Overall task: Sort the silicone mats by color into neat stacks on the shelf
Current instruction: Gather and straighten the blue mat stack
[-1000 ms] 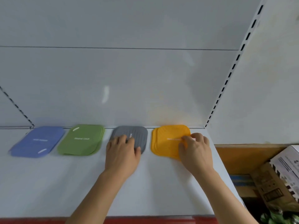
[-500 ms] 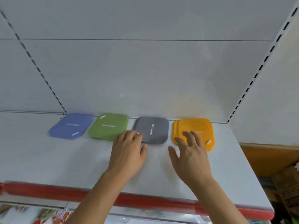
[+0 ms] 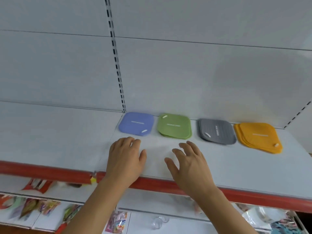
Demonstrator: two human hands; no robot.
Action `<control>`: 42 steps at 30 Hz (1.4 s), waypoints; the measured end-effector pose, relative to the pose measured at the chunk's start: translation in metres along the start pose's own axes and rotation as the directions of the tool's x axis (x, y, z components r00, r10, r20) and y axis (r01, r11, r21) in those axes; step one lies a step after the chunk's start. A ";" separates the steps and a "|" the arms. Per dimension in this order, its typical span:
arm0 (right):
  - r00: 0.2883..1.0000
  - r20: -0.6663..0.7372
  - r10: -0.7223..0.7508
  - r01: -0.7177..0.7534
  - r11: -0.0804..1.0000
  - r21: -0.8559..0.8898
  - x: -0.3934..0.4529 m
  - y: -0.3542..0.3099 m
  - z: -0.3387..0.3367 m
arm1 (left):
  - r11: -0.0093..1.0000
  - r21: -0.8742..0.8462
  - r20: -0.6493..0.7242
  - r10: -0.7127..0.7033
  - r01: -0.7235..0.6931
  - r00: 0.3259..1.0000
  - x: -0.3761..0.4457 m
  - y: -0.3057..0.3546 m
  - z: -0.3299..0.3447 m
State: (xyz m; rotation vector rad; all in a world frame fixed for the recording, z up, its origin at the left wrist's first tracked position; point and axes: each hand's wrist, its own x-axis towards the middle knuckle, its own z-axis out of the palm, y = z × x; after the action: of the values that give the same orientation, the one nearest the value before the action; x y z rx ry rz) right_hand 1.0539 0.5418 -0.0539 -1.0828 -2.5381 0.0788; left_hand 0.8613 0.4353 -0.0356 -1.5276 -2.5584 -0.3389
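Hovering just above the white shelf (image 3: 253, 168), both hands sit in front of the row of mats and hold nothing. The left hand (image 3: 125, 157) has its fingers loosely bent, tips close to the front edge of the blue stack (image 3: 136, 124) without clearly touching it. The right hand (image 3: 190, 162) is spread wide, fingers fanned, its tips just short of the green stack (image 3: 174, 126).

Four piles lie side by side along the back of the shelf, each one colour: blue, green, grey (image 3: 217, 131) and orange (image 3: 258, 136), none overlapping its neighbour. To my eye the sorting itself looks done and what is left is tidying. The green and orange piles show stepped edges where the lower mats peek out, the orange one most of all, and the grey pile is a little offset too.

To finish well, I would square each pile with flat palms on two opposite sides at once, nudging gently so the soft, grippy mats slide together and don't buckle. Pressing down lightly on top while pushing should keep the layers from fanning out again.

Below the red shelf edge (image 3: 168, 184), a lower shelf carries packaged goods, too blurred to identify.
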 end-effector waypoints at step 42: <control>0.979 -0.158 0.131 -0.005 0.784 0.620 0.105 -0.137 0.037 | 0.389 -0.890 0.241 -0.039 0.236 0.970 0.095 -0.084 -0.009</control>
State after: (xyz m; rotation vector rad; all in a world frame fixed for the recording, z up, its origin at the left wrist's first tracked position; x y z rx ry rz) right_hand 0.8802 0.5230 -0.0270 -0.8523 -2.0514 0.7390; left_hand 0.7426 0.4754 -0.0145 -1.5771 -2.7328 -2.0471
